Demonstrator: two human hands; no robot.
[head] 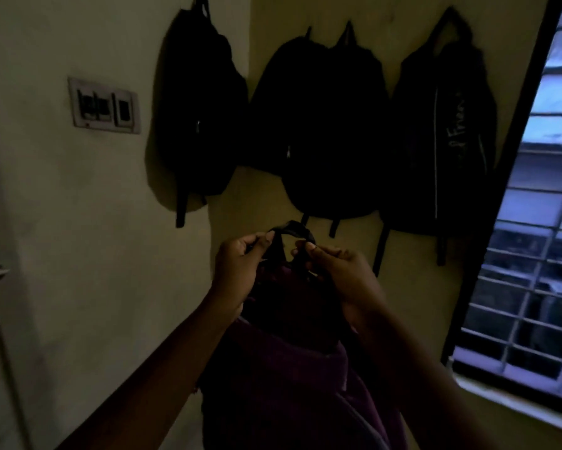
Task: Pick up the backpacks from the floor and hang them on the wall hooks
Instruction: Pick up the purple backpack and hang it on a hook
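grip: left hand [237, 271] and right hand [341, 271] each pinch an end of the top loop [292, 230] of a dark maroon backpack [292, 368], held up off the floor | beyond: three black backpacks [331, 125] hang on the wall [78, 206] | left: switch plate [104, 106] | right: barred window [533, 222]

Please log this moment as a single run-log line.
phase: lifting to hang | left hand + right hand: gripping top loop of maroon backpack | wall: dark backpacks already hung
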